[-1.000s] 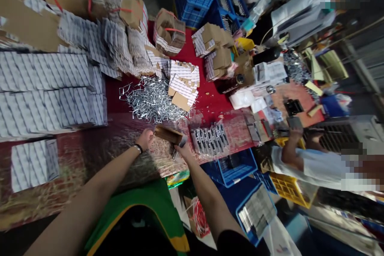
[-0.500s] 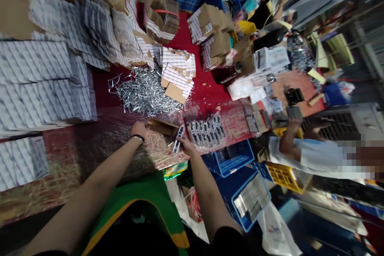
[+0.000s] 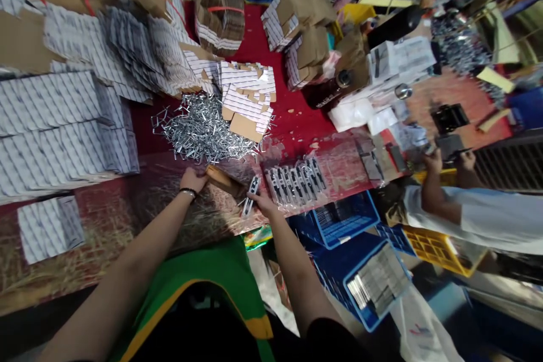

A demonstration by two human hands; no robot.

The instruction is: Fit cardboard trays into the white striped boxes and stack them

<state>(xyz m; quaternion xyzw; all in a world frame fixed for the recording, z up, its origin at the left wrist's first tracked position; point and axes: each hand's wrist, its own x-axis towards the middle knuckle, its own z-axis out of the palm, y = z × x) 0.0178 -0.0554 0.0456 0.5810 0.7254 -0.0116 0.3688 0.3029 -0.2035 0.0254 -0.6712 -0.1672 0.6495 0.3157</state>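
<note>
My left hand [image 3: 194, 179] is closed on the left end of a small brown cardboard box [image 3: 224, 181], which lies tilted low over the plastic-covered table edge. My right hand [image 3: 261, 202] grips a slim silver-and-black metal part [image 3: 253, 193], held upright at the right end of the box. Whether part and box touch I cannot tell. Just right of that hand lies a row of several similar parts [image 3: 294, 181] in clear plastic. Behind the box is a heap of small bent silver metal pieces [image 3: 206, 130], with flat striped cartons [image 3: 248, 102] lying against it.
White striped boxes [image 3: 51, 107] are stacked at left, with one lone box [image 3: 50, 229] in front. Bundled cartons [image 3: 219, 14] stand behind. A dark bottle [image 3: 328, 93] lies right of centre. Blue crates [image 3: 345, 220] stand below the table edge. A co-worker's hands [image 3: 449, 158] work at right.
The view has shifted, so the right side of the table shows more. The box tilts more in my left hand. My right hand still holds the metal part beside it.
</note>
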